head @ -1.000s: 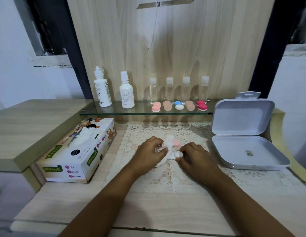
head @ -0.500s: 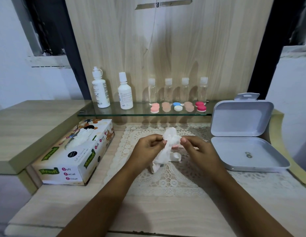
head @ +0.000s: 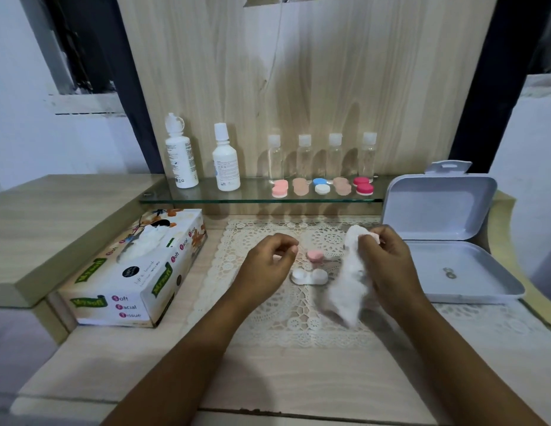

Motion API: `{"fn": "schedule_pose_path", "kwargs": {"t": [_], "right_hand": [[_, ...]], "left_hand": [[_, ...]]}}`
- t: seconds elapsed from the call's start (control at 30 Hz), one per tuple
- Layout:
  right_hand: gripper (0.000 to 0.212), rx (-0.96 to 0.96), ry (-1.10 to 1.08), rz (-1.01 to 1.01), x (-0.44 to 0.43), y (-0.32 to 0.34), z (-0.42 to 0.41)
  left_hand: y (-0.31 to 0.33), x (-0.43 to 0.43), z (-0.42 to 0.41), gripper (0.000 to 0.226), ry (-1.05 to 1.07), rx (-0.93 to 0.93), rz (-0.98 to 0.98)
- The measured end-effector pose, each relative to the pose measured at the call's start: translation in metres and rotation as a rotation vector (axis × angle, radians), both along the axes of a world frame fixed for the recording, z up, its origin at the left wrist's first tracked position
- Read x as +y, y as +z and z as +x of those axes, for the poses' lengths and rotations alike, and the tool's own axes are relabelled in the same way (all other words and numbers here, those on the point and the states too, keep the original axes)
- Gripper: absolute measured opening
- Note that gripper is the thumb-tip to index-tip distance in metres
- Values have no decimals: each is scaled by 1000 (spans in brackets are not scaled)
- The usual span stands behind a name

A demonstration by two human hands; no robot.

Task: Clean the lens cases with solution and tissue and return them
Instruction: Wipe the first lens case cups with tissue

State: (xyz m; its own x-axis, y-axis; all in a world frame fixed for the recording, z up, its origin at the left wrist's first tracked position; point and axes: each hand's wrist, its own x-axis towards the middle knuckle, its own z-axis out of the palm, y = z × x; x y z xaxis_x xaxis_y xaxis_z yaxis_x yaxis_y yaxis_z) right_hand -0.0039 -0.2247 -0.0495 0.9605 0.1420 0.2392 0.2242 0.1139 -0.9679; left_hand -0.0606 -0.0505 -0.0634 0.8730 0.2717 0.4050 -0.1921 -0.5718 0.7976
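Now the hands have parted: the left hand [head: 269, 262] hovers with fingers loosely curled and empty, while the right hand [head: 391, 265] pinches the tissue [head: 348, 284]. A pink cap [head: 315, 255] lies on the lace mat [head: 268, 315] just behind the open white lens case [head: 309, 276], apparently wiped.

The tissue box [head: 136, 269] reads "Soft Facial Tissue" on its end; bottle labels are too small to read
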Motion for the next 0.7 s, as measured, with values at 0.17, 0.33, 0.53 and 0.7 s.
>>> {"fn": "schedule_pose_path", "kwargs": {"t": [0.17, 0.33, 0.53, 0.7], "right_hand": [[6, -404, -72, -561, 1, -13, 5], [6, -680, -37, -804, 9, -24, 8], [16, -646, 136, -925, 12, -28, 6], [28, -627, 133, -1084, 10, -27, 5]], "left_hand": [[-11, 6, 1, 40, -11, 241, 388], [-13, 4, 1, 29, 1, 280, 542], [-15, 3, 2, 27, 10, 265, 525], [-16, 3, 3, 28, 5, 277, 518]]}}
